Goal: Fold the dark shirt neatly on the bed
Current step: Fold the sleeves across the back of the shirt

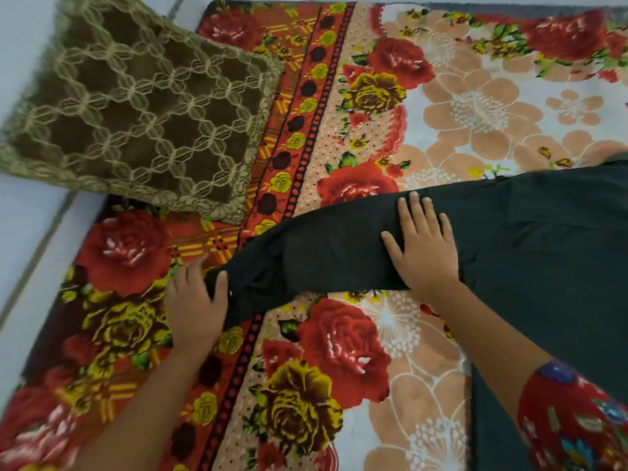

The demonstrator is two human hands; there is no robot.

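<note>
the dark shirt [509, 239] lies spread on the floral bedspread [441, 107], its body to the right of the brown patterned cushion [136, 120] and one long sleeve [306, 253] reaching out just below the cushion's near corner. the left hand [197, 300] pinches the sleeve's cuff end between thumb and fingers. the right hand [424, 246] rests flat and open on the sleeve nearer the shoulder, gripping nothing. this looks like the sleeve-straightening step, before any fold. next, the left hand likely needs to carry the cuff back across the body while the right pins the cloth smooth.
</note>
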